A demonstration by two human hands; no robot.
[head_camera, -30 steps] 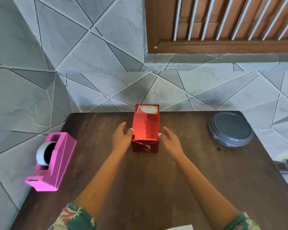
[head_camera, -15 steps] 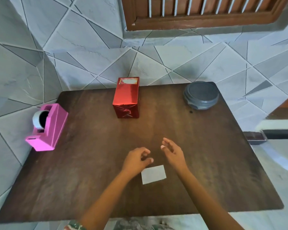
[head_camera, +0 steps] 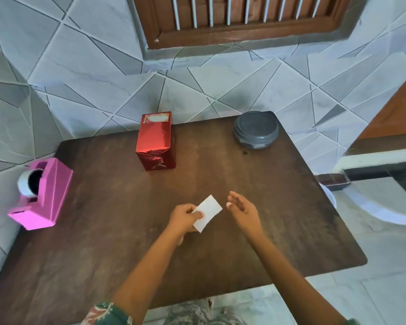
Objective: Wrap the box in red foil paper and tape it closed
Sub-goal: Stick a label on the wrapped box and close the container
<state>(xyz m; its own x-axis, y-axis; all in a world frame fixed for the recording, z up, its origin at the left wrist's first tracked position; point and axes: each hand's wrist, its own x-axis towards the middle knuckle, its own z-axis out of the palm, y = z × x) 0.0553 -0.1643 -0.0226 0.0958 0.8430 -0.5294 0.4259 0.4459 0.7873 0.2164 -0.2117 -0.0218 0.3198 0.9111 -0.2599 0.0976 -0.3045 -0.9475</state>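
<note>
White paper slip (head_camera: 208, 213) sits pinched in the curled fingers of the left hand (head_camera: 185, 218), while the right hand (head_camera: 243, 207) hovers just beside it, fingers loosely spread and holding nothing. Beyond them the red foil-wrapped box (head_camera: 156, 141) stands upright near the far edge of the wooden table (head_camera: 127, 231), between a pink tape dispenser (head_camera: 41, 195) and a grey lidded container (head_camera: 256, 130)

A home: tiled wall (head_camera: 85, 73), wooden shuttered window (head_camera: 239, 17), table (head_camera: 127, 231).
</note>
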